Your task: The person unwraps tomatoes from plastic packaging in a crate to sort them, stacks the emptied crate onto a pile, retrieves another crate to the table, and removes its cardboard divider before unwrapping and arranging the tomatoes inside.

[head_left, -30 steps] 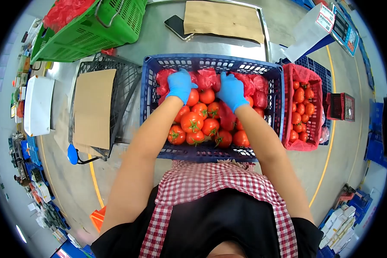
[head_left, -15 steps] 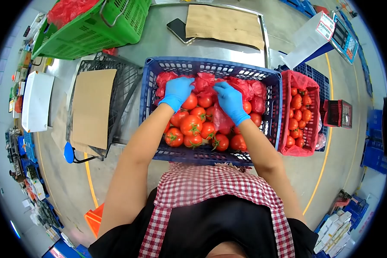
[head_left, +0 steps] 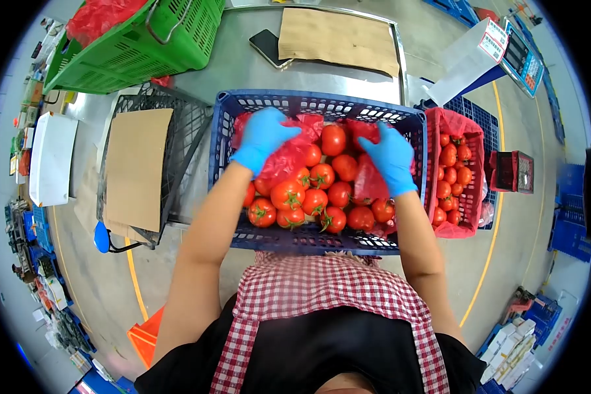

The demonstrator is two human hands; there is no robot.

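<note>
A blue plastic crate (head_left: pixel 322 244) stands in front of me, with many red tomatoes (head_left: pixel 287 195) in it. Crumpled red plastic film (head_left: pixel 284 159) lies over and around the fruit. My left hand (head_left: pixel 264 139), in a blue glove, grips the film at the crate's far left. Also gloved in blue, my right hand (head_left: pixel 391 157) has its thumb and fingers around film on the right side. Some of its fingertips are hidden in the folds. Between my hands, tomatoes (head_left: pixel 333 140) show uncovered up to the far part of the crate.
To the right sits a red-lined crate (head_left: pixel 456 224) of tomatoes, near a scale (head_left: pixel 524 59). A green crate (head_left: pixel 138 59) stands at the back left on the metal table (head_left: pixel 243 72). A phone (head_left: pixel 268 47) lies beside brown cardboard (head_left: pixel 338 41). More cardboard (head_left: pixel 136 171) covers a black crate at left.
My hands have moved apart, the left slightly left and the right to the right, drawing the red film aside. More tomatoes now show in the middle and far part of the crate.
</note>
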